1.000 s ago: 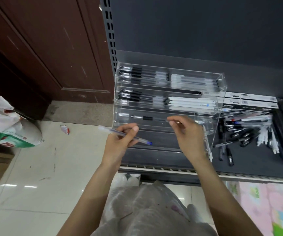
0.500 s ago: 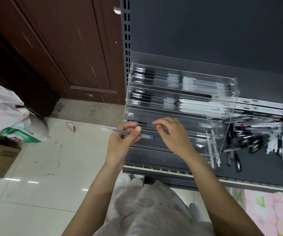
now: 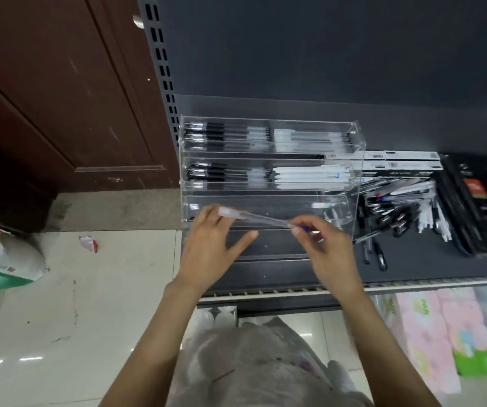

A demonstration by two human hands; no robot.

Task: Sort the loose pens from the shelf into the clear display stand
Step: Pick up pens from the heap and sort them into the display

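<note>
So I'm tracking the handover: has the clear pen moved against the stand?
Yes. The clear pen went right, from the stand's left edge to its lower tier.

Display stand [image 3: 268,160] on shelf [image 3: 430,259]; loose pens [image 3: 398,210] right of stand.

Dark shelf [image 3: 412,268]: display stand [image 3: 268,177], loose pens [image 3: 398,207].

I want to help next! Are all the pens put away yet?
Not yet. The clear display stand has its top two rows filled. Both hands hold one clear pen at its third row: the right hand pinches the blue tip end, the left hand supports the cap end. A pile of loose pens waits on the shelf.
</note>
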